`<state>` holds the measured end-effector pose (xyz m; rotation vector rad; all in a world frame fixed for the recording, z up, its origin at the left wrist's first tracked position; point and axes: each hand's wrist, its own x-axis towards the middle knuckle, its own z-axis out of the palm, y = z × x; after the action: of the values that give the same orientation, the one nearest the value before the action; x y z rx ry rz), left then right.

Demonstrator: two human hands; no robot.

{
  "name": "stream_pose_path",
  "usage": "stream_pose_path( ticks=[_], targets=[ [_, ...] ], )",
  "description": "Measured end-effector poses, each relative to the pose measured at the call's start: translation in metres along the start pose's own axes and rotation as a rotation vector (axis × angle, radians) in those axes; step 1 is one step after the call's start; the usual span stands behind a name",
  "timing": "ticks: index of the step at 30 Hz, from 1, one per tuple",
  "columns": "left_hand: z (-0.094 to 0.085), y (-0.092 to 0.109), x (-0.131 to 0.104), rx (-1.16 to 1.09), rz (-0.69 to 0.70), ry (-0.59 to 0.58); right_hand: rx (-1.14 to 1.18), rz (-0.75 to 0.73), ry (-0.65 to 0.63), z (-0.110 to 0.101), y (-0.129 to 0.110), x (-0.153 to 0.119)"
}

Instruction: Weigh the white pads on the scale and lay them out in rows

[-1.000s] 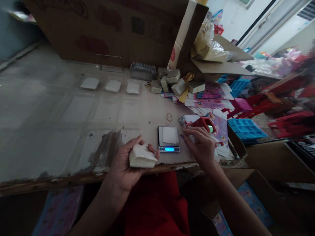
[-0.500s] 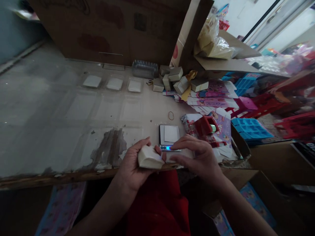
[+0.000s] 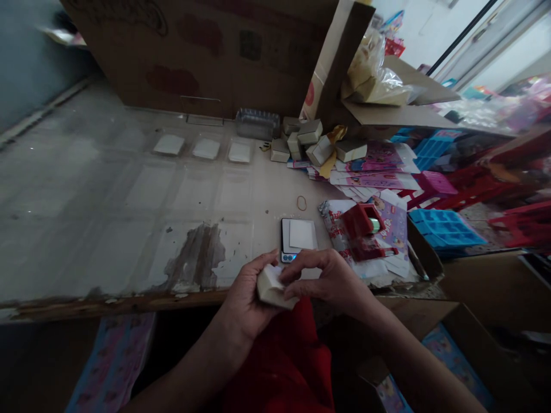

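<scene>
My left hand point(image 3: 247, 304) is wrapped around a thick stack of small white cards point(image 3: 272, 292), held just above the table's front edge. The fingers of my right hand point(image 3: 316, 278) are bent and closed at the stack's right end, thumb and fingertips touching it. Whether a single card is between those fingertips I cannot make out. Just behind the hands lies a small digital scale point(image 3: 285, 244) with a blue-lit display, partly covered by my right hand. A white card or thin pile of cards point(image 3: 301, 233) rests on the scale's plate.
Clear plastic trays with white cards point(image 3: 239, 151) stand in a row at the back. More card stacks point(image 3: 310, 132) are heaped by printed cartons point(image 3: 379, 166). A red tape dispenser point(image 3: 361, 223) sits right of the scale, a rubber band point(image 3: 301, 203) behind it. A big cardboard box point(image 3: 193, 51) closes the rear.
My right hand has moved left and down from beside the scale's display onto the stack, and its fingers have closed there. The left hand still holds the stack, now slightly lower.
</scene>
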<state>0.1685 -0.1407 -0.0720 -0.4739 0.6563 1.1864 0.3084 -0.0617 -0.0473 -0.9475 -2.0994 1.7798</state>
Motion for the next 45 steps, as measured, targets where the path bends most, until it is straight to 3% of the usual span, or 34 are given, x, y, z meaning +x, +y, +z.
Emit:
stream_pose_path(
  ticks=[6,11,13,15,17,19,20,23,25,27,33,39,45],
  targets=[
    [-0.005,-0.004,0.004,-0.030,-0.004,0.014,0.083,0.075,-0.004,-0.002,0.007,-0.001],
    [-0.007,-0.006,0.007,-0.053,-0.001,-0.025,0.052,0.025,0.110,-0.002,0.014,-0.006],
    [-0.006,-0.006,0.006,-0.049,0.027,-0.001,0.051,0.011,0.253,-0.011,0.016,-0.004],
    [-0.003,-0.005,0.004,-0.050,0.056,0.046,-0.043,-0.065,0.525,-0.027,0.020,0.002],
    [0.000,-0.005,0.001,-0.053,0.072,0.100,-0.285,-0.221,0.855,-0.045,0.026,0.012],
    [0.002,-0.005,-0.001,-0.051,0.055,0.127,-0.636,-0.415,1.019,-0.055,0.036,0.022],
    [0.002,-0.004,-0.002,-0.057,0.045,0.135,-0.810,-0.492,0.996,-0.056,0.043,0.026],
    [0.001,-0.001,-0.002,-0.105,0.030,0.127,-1.156,-0.533,0.699,-0.043,0.069,0.031],
    [-0.001,0.001,0.000,-0.127,0.020,0.112,-1.222,-0.462,0.538,-0.029,0.084,0.028],
    [-0.003,0.002,0.001,-0.130,0.003,0.094,-1.220,-0.401,0.476,-0.020,0.093,0.023],
    [-0.003,0.002,0.001,-0.112,0.005,0.074,-1.077,-0.366,0.503,-0.027,0.089,0.019],
    [-0.002,-0.006,-0.003,-0.131,-0.021,0.103,-0.966,-0.360,0.645,-0.041,0.081,0.010],
    [-0.008,-0.025,0.000,-0.144,-0.097,0.150,-0.641,-0.366,0.706,-0.040,0.039,-0.019]
  ],
)
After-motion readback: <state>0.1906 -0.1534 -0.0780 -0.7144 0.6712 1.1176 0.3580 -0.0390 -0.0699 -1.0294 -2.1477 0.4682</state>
